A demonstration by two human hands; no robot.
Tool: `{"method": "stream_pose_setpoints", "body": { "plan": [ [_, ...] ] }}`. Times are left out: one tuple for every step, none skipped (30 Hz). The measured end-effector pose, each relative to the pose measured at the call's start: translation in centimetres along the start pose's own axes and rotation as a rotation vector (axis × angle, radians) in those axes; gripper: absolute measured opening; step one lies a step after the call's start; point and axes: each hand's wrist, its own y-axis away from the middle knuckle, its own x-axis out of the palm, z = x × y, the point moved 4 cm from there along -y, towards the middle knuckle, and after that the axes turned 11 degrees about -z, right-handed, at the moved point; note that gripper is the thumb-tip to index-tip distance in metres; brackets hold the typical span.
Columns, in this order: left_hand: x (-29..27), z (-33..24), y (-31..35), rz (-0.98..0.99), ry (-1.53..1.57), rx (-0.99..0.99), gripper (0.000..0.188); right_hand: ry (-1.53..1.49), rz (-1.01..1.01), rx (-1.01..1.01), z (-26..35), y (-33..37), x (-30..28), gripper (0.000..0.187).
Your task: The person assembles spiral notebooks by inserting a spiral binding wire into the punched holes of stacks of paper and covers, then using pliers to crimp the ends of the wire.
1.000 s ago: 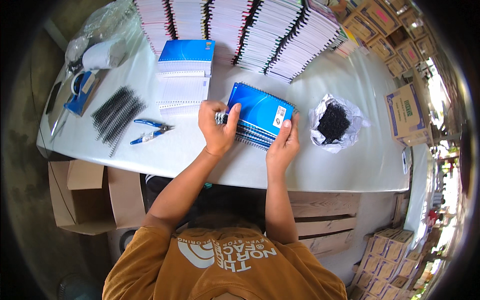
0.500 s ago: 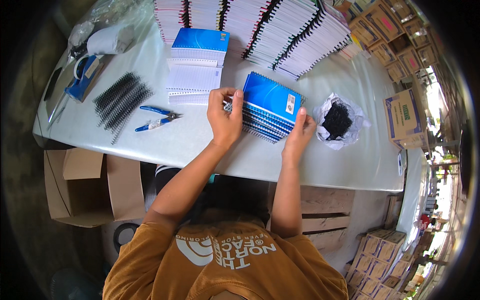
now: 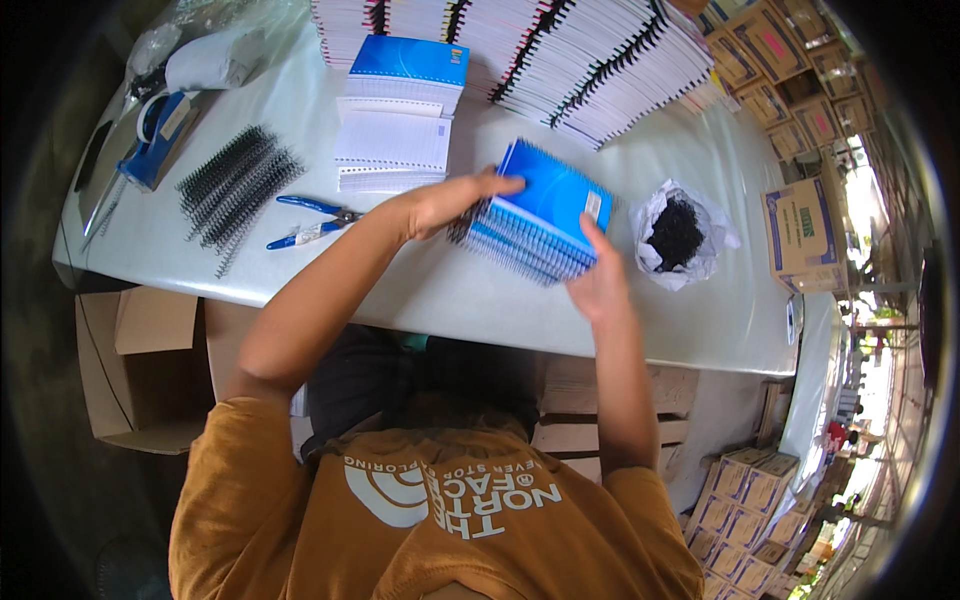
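Note:
A stack of blue-covered spiral notebooks rests on the table in front of me, its coil edges turned toward me. My left hand is closed on the stack's left end, thumb over the top cover and fingers partly hidden along the side. At the right end, my right hand grips with the thumb up near the cover's edge; its other fingers are mostly hidden. Left of my left wrist lie blue-handled pliers, jaws partly behind the forearm. Behind stands a pile of punched, unbound notebook pages with a blue cover block.
Black wire coils lie at the left beside a blue tape dispenser. A crumpled white bag of black clippings sits at the right. Long rows of bound books fill the back. An open carton stands below the left edge.
My left hand has shifted onto the top cover, its forearm swinging left and now overlapping the pliers' tips. The right hand has slid slightly lower. The stack has tilted and turned a little.

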Motion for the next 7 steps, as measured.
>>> {"method": "stream_pose_setpoints", "body": {
  "plan": [
    [0.2, 0.0, 1.2, 0.030, -0.062, -0.019, 0.068, -0.040, -0.024, 0.015, -1.0, 1.4, 0.0, 0.056],
    [0.4, 0.0, 2.2, 0.068, -0.124, -0.045, 0.065, -0.053, -0.040, -0.031, -1.8, 2.9, 0.3, 0.055],
    [-0.1, 0.2, 2.9, 0.103, -0.152, -0.086, 0.061, -0.065, -0.042, -0.062, -3.0, 4.2, 1.1, 0.055],
    [-0.3, 0.3, 3.3, 0.107, -0.144, -0.089, 0.061, -0.076, -0.053, -0.096, -3.5, 5.1, 1.7, 0.055],
    [-0.5, 0.3, 3.5, 0.113, -0.136, -0.091, 0.062, -0.074, -0.080, -0.088, -3.5, 5.3, 2.1, 0.057],
    [-0.6, 0.2, 3.4, 0.121, -0.132, -0.086, 0.062, -0.102, -0.034, -0.039, -3.6, 5.1, 2.1, 0.058],
    [-1.1, 0.7, 2.5, 0.126, -0.028, -0.086, 0.067, -0.130, 0.010, 0.010, -3.5, 4.6, 1.4, 0.059]
  ]
}}
